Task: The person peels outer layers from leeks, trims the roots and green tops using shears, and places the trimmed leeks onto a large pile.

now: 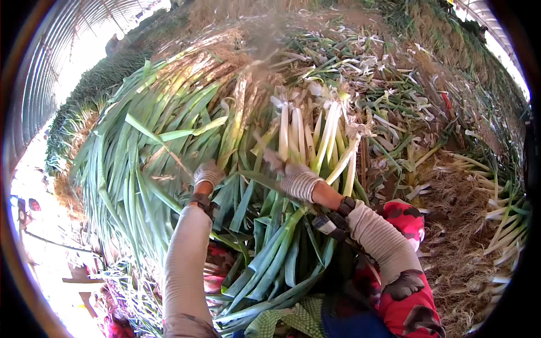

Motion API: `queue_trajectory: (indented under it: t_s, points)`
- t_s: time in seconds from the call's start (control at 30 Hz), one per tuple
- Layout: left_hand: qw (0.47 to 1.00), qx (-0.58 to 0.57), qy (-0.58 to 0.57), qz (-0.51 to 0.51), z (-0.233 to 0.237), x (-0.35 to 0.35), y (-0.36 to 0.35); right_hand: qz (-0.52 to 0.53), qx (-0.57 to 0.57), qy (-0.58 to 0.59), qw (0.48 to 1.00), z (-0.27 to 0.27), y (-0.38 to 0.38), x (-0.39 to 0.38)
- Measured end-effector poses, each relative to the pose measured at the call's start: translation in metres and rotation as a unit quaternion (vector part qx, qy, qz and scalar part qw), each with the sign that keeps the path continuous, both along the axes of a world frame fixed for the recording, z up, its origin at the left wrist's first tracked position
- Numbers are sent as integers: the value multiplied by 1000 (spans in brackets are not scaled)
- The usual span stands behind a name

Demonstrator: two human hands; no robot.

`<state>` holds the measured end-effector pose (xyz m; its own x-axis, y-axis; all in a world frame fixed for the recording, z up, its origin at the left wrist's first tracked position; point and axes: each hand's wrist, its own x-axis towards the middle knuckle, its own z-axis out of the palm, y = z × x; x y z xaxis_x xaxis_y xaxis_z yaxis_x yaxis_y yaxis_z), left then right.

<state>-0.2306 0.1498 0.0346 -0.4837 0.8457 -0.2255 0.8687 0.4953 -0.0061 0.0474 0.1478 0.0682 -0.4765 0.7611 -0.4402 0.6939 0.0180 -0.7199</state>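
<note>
Long green leek leaves (pixel 135 163) fan out over the left and centre. My left hand (pixel 208 172), in a pale glove, is over these leaves with its fingers curled; what they hold is too blurred to tell. To its right, my right hand (pixel 298 179), also gloved, lies across the stalks near a bundle of peeled white leeks (pixel 332 129). Its fingers are smeared by motion. A long leaf crosses between the two hands. Green leaf ends (pixel 270 253) hang below the right hand toward my lap.
Loose leaf scraps (pixel 394 101) litter the ground at the upper right. Leeks with bushy roots (pixel 456 225) lie along the right side. More leeks (pixel 84 112) are piled at the far left, beside a ribbed tunnel wall (pixel 42 62).
</note>
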Motion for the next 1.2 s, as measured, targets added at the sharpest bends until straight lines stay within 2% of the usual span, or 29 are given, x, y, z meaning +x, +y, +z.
queue_trajectory:
  t_s: [0.1,0.13,0.17,0.2,0.23,0.27,0.3,0.33,0.37,0.4,0.43,0.47,0.5,0.53,0.57,0.63,0.67,0.73,0.8,0.83,0.9,0.93,0.97,1.0,1.03,1.07,1.1,1.17,1.2]
  points:
    - [998,-2,-39,-56,3,-41,-9,200,55,-39,978,10,-31,2]
    - [994,21,-59,-86,12,-49,-14,144,131,2,981,12,-40,9]
    - [989,44,-80,-115,22,-57,-19,104,107,1,989,17,-40,17]
    - [990,12,-60,-127,27,-68,-12,63,82,1,995,34,-41,26]
    - [990,-14,-21,-140,61,-56,-16,23,56,3,998,45,-42,31]
    - [987,-40,19,-151,96,-42,-22,72,33,9,997,31,-42,31]
    - [928,151,-321,-114,71,-109,-5,101,82,25,991,33,-49,35]
    - [885,146,-439,-56,122,-83,-16,130,132,42,982,38,-57,41]
    - [961,106,-235,-104,175,-54,-18,158,181,59,969,46,-65,46]
    - [934,200,-237,-176,206,-45,-23,94,133,73,984,72,-69,51]
    - [964,141,-179,-136,233,-54,4,76,155,66,983,79,-70,55]
    - [894,191,-351,-205,265,-49,-1,57,180,58,980,85,-71,61]
    - [892,227,-351,-171,296,-28,-7,35,205,49,977,89,-72,70]
    - [872,269,-362,-188,327,6,-27,43,267,129,954,72,-70,80]
    - [869,270,-375,-175,351,25,-35,13,185,107,977,94,-79,88]
    - [900,193,-300,-251,387,34,-26,-43,186,127,973,98,-90,108]
    - [894,164,-350,-226,391,42,-30,-38,267,111,956,85,-88,118]
    - [871,95,-450,-169,379,88,-53,-57,166,146,974,92,-107,135]
    - [873,91,-460,-137,334,131,-73,-92,147,104,979,79,-111,155]
    - [849,62,-511,-123,294,130,-67,-108,137,84,981,72,-113,164]
    - [817,23,-566,-109,201,146,-69,-189,300,5,935,51,-114,185]
    - [812,21,-572,-114,163,162,-78,-196,245,-42,948,29,-108,196]
    - [805,-48,-580,-118,103,162,-67,-184,219,-54,957,14,-116,203]
    - [813,-119,-564,-79,72,176,-72,-170,192,-64,964,2,-126,207]
    - [880,-29,-461,-107,43,193,-81,-138,122,-80,980,5,-132,211]
    - [914,-35,-383,-130,34,199,-76,-103,54,-98,988,7,-138,215]
    - [940,-36,-303,-155,31,205,-68,-105,71,-91,988,4,-141,218]
    - [946,-21,-152,-286,51,210,-61,-102,108,-77,986,-12,-150,221]
    - [941,-75,-72,-323,75,220,-61,-85,164,-48,982,-26,-153,218]
